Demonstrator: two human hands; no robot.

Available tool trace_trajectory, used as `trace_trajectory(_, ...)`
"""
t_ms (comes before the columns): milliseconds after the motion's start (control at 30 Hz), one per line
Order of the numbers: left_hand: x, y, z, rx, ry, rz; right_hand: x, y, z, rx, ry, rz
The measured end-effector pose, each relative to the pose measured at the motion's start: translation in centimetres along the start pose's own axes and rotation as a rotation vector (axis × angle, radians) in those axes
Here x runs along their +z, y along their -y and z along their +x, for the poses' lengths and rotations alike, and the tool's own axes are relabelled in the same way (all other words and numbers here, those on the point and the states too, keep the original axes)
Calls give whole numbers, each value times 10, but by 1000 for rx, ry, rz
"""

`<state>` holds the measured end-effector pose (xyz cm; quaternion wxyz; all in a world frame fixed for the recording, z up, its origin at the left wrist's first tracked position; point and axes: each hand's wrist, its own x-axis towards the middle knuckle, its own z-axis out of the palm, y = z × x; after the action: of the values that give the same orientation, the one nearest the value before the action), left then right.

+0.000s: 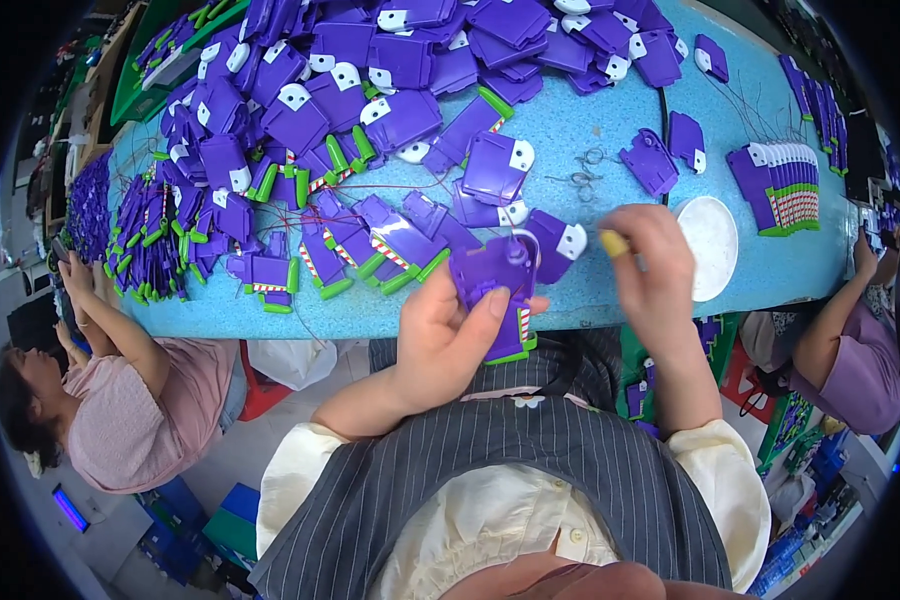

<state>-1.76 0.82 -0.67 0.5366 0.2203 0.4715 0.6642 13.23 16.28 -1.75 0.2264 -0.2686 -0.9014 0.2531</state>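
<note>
My left hand [438,338] is closed round a purple plastic toy wing piece [492,272] with a green end and a red-and-white striped strip, held above the table's near edge. The thumb presses on its face. To the right, my right hand [658,272] is raised with its fingers curled together, and one fingertip wears a yellow cover. Whatever it may pinch is too small to make out. Beside that hand stands a round white dish [712,248]. Another purple piece with a white corner [560,243] lies just behind the held one.
A large heap of purple pieces [400,120] covers the back and left of the blue table [570,110]. Thin dark wires [587,170] lie mid-table. A neat row of striped pieces [780,190] sits at right. People work on the left [150,400] and right [850,350].
</note>
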Motion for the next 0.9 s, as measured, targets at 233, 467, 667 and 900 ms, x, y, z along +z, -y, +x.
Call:
trace_trajectory(233, 8, 12, 41, -122, 113, -217, -1, 3, -13, 396, -43, 1227)
trace_trajectory(467, 25, 20, 27, 144, 124, 284, -8, 6, -32, 238, -44, 845)
trace_trajectory(667, 30, 16, 3, 45, 214, 236, -56, 14, -50, 206, -136, 370)
trace_trajectory(900, 24, 15, 17, -294, 245, -140, -71, -49, -62, 235, -337, -392)
